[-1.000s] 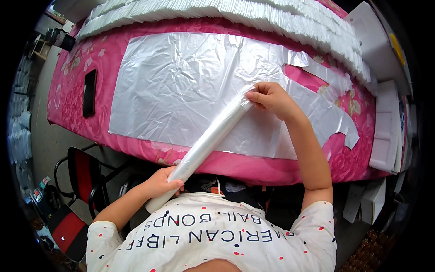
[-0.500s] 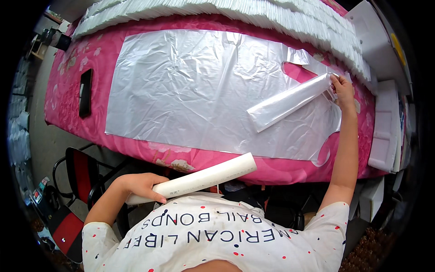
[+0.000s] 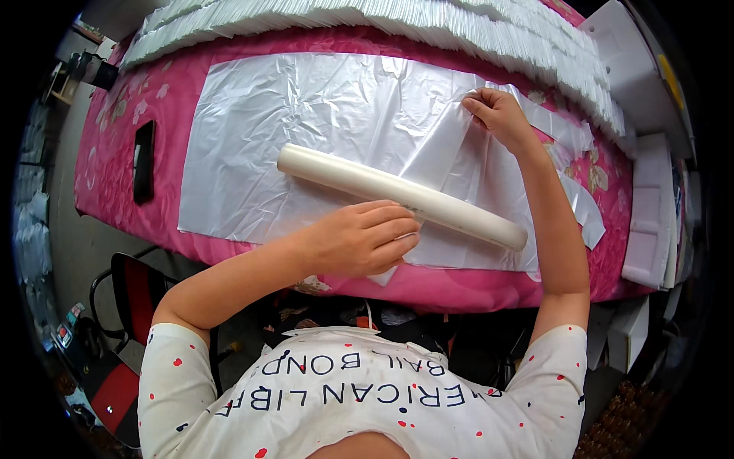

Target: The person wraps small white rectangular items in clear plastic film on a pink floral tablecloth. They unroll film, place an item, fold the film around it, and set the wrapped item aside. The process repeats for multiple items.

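A thin, whitish see-through plastic bag (image 3: 237,161) lies spread flat on the table, wrinkled, with cut-out handle shapes at its right end. A long white plastic tube (image 3: 344,176) rests slantwise across it. My right hand (image 3: 497,115) pinches the upper end of a folded plastic strip (image 3: 440,141), which runs down toward the tube and passes beneath it. Just below the tube's middle is my left hand (image 3: 367,237), its fingers curled together close against the tube. What they grip, if anything, is hidden; a bit of plastic shows below them.
A pink flowered cloth (image 3: 122,153) covers the table. A black phone (image 3: 144,161) lies at the left. Long rows of stacked white folded sheets (image 3: 344,19) line the far edge. White foam boxes (image 3: 650,206) stand at the right, a red-and-black chair (image 3: 138,294) at lower left.
My left hand has brought the tube up from near my body onto the bag. My right hand has moved left with the folded strip, which now lies under the tube.
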A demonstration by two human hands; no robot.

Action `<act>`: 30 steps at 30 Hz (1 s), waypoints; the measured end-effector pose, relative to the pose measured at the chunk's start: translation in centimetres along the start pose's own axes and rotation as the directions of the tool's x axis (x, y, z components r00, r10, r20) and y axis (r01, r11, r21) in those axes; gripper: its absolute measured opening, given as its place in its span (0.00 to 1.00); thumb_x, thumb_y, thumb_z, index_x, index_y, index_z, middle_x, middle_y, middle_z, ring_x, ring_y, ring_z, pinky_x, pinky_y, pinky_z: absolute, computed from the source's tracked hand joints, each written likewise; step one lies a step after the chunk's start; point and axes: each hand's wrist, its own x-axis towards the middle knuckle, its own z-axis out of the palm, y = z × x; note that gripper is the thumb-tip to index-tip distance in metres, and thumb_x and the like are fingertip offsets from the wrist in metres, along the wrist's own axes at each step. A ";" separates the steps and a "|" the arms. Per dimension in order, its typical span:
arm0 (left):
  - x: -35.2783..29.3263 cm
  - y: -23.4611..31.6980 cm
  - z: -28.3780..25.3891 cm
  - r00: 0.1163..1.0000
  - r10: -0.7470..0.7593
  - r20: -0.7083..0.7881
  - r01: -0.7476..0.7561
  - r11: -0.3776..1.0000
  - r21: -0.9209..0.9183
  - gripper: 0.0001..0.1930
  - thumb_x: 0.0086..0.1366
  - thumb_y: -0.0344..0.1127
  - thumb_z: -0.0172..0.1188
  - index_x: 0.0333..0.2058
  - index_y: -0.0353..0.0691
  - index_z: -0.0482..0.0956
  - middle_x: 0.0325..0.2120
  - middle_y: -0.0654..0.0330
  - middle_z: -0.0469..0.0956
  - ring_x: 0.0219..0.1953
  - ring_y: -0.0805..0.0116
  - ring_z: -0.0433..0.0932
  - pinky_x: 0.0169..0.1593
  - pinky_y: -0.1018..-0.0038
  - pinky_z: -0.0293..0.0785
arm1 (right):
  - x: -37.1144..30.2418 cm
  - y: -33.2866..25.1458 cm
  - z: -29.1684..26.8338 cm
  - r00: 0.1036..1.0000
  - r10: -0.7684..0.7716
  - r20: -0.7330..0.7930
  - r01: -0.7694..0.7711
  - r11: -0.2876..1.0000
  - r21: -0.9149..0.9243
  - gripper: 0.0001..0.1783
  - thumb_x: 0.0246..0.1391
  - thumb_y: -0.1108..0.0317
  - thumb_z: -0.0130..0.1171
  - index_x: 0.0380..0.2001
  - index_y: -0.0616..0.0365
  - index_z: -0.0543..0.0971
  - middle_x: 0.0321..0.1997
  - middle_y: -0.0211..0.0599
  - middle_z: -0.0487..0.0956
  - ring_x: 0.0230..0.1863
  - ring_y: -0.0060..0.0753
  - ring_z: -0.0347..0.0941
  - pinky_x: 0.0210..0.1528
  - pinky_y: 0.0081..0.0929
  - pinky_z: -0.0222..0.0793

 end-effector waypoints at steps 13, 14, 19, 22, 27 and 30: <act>-2.1 3.5 3.3 0.906 -0.087 0.414 0.115 0.993 -0.041 0.46 0.56 0.65 0.43 0.61 0.30 0.51 0.64 0.47 0.45 0.67 0.55 0.41 0.67 0.62 0.36 | -1.1 -2.2 -1.1 0.997 0.047 -0.067 -0.038 0.990 0.133 0.26 0.54 0.61 0.56 0.54 0.60 0.67 0.47 0.37 0.70 0.36 0.19 0.69 0.36 0.17 0.67; -2.1 3.7 3.4 0.905 -0.095 0.416 0.117 0.993 -0.028 0.46 0.56 0.65 0.43 0.61 0.31 0.51 0.64 0.47 0.45 0.67 0.55 0.40 0.67 0.61 0.35 | -1.7 -2.5 -1.1 0.993 0.024 -0.117 -0.008 0.990 0.142 0.28 0.55 0.61 0.55 0.57 0.60 0.64 0.52 0.40 0.69 0.40 0.22 0.70 0.39 0.19 0.68; -2.4 4.7 3.8 0.910 -0.136 0.392 0.144 0.989 0.007 0.44 0.58 0.65 0.40 0.61 0.32 0.53 0.64 0.48 0.47 0.67 0.55 0.42 0.66 0.60 0.37 | -10.4 -3.2 4.5 0.931 -0.334 0.151 0.360 0.759 -0.543 0.29 0.47 0.64 0.61 0.54 0.56 0.68 0.51 0.41 0.72 0.47 0.39 0.70 0.52 0.32 0.64; -2.4 5.0 4.0 0.902 -0.136 0.410 0.149 0.989 0.002 0.46 0.57 0.65 0.42 0.61 0.31 0.50 0.64 0.48 0.45 0.68 0.55 0.39 0.67 0.61 0.34 | -12.6 -1.9 6.5 0.937 -0.344 0.065 0.301 0.694 -0.654 0.28 0.47 0.70 0.59 0.54 0.54 0.69 0.47 0.40 0.73 0.45 0.43 0.69 0.49 0.34 0.65; -2.7 4.7 3.8 0.929 -0.088 0.360 0.116 0.992 -0.058 0.46 0.56 0.64 0.45 0.61 0.31 0.50 0.64 0.48 0.44 0.68 0.56 0.40 0.66 0.61 0.35 | -13.5 1.3 0.2 0.909 -0.323 -0.265 0.044 0.705 -0.708 0.29 0.46 0.73 0.57 0.55 0.52 0.68 0.47 0.39 0.73 0.47 0.43 0.68 0.49 0.35 0.64; -2.6 3.9 3.1 0.933 -0.100 0.346 0.140 0.986 -0.090 0.46 0.55 0.63 0.47 0.61 0.31 0.50 0.64 0.48 0.44 0.67 0.57 0.40 0.66 0.61 0.36 | -15.0 2.1 -2.8 0.898 -0.289 -0.332 -0.001 0.751 -0.660 0.29 0.45 0.76 0.57 0.55 0.52 0.69 0.48 0.39 0.73 0.49 0.43 0.68 0.51 0.32 0.64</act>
